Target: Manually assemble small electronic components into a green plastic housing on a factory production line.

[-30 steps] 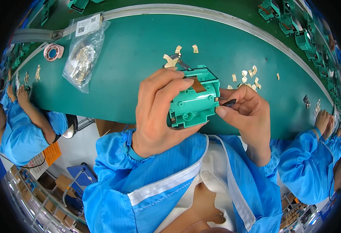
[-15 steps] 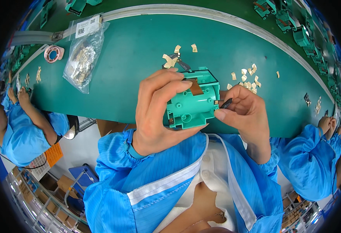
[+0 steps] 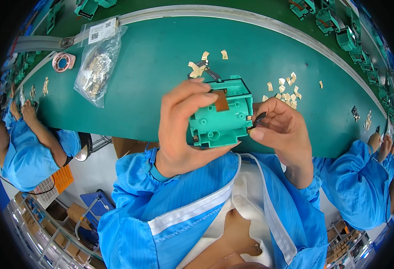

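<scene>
My left hand is wrapped round a green plastic housing, thumb below and fingers over its upper left edge. A brown flat flex cable lies across the housing's curved inner face, near my fingertips. At the housing's right side, my right hand pinches a small dark flexible strip between thumb and fingers. One end of that strip reaches the housing's right edge; whether it is attached there I cannot tell. My fingers partly hide it.
Cream paper bits lie scattered right of my hands; more cover dark strips beyond the housing. A clear bag of parts and a tape roll sit at left. More green housings stand beyond the rail. Co-workers sit on both sides.
The housing has shifted slightly left and tilted a little in my left hand. The dark strip in my right hand now stands more upright. Housings beyond the rail have slid slightly left.
</scene>
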`<state>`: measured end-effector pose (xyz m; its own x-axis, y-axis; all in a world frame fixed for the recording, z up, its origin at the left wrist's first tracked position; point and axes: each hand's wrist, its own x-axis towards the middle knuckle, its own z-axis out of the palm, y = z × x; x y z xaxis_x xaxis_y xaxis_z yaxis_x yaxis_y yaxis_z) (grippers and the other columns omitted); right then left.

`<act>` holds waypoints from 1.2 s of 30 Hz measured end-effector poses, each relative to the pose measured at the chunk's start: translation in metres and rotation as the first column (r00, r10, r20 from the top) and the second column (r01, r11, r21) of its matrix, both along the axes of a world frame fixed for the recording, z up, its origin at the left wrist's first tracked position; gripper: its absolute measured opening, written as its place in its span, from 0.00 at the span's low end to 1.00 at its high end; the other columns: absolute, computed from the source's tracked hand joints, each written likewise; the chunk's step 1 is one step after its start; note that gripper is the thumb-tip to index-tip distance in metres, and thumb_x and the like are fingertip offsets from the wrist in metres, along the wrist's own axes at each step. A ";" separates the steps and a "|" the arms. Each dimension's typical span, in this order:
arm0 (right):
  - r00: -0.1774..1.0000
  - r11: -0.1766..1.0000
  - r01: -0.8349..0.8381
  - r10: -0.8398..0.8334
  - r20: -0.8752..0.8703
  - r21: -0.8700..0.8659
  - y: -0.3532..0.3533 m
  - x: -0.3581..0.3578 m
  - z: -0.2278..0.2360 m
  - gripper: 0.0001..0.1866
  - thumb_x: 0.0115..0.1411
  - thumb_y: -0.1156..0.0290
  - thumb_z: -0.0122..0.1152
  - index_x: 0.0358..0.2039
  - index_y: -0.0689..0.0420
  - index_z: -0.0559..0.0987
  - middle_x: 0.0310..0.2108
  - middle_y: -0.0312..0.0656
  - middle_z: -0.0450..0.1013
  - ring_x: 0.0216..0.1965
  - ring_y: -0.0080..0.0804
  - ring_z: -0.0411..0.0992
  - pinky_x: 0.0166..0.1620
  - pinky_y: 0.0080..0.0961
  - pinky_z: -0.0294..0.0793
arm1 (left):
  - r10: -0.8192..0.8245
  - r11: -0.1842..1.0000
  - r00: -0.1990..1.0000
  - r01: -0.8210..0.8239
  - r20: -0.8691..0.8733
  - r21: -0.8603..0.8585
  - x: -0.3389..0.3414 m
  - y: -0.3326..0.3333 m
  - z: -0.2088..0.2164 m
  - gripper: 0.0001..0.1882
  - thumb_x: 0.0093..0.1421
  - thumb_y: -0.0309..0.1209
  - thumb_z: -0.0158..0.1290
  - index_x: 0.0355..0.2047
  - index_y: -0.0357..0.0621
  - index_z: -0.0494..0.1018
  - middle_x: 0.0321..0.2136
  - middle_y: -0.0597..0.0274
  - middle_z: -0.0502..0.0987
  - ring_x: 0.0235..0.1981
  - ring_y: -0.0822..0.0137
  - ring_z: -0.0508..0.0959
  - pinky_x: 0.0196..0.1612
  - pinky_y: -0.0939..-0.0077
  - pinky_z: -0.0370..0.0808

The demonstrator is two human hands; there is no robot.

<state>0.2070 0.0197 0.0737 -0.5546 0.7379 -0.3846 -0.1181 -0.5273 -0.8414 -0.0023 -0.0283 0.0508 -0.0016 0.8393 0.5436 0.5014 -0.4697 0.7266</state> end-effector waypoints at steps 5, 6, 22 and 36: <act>0.999 0.999 -0.002 -0.001 -0.047 -0.045 0.002 0.005 0.007 0.09 0.58 0.78 0.58 0.39 0.65 0.75 0.41 0.41 0.74 0.41 0.23 0.71 0.47 0.21 0.70 | -0.044 0.996 0.989 0.054 0.143 -0.064 -0.002 0.002 -0.013 0.42 0.32 0.30 0.72 0.49 0.39 0.64 0.48 0.48 0.65 0.51 0.50 0.68 0.56 0.55 0.65; 0.999 0.999 0.001 -0.003 -0.054 -0.045 0.002 0.003 0.009 0.09 0.58 0.78 0.58 0.39 0.65 0.75 0.41 0.41 0.74 0.41 0.23 0.71 0.47 0.21 0.70 | -0.081 0.991 0.969 0.104 0.232 -0.088 -0.003 0.003 -0.017 0.44 0.33 0.30 0.73 0.51 0.40 0.63 0.49 0.47 0.64 0.54 0.48 0.65 0.58 0.54 0.62; 0.967 0.866 0.080 -0.188 0.173 0.494 -0.017 -0.018 0.008 0.07 0.53 0.81 0.62 0.34 0.63 0.77 0.36 0.40 0.71 0.38 0.25 0.73 0.42 0.20 0.73 | -0.200 0.920 0.712 0.373 0.673 -0.121 0.009 0.002 -0.043 0.51 0.35 0.36 0.73 0.56 0.47 0.54 0.62 0.40 0.49 0.67 0.47 0.41 0.64 0.59 0.52; 0.950 0.852 0.116 -0.245 0.194 0.510 -0.018 -0.022 0.007 0.06 0.52 0.81 0.62 0.32 0.64 0.78 0.38 0.42 0.70 0.36 0.26 0.74 0.40 0.20 0.75 | -0.206 0.896 0.709 0.413 0.675 -0.161 0.011 0.006 -0.036 0.51 0.38 0.31 0.72 0.58 0.49 0.50 0.64 0.42 0.40 0.62 0.53 0.57 0.61 0.58 0.60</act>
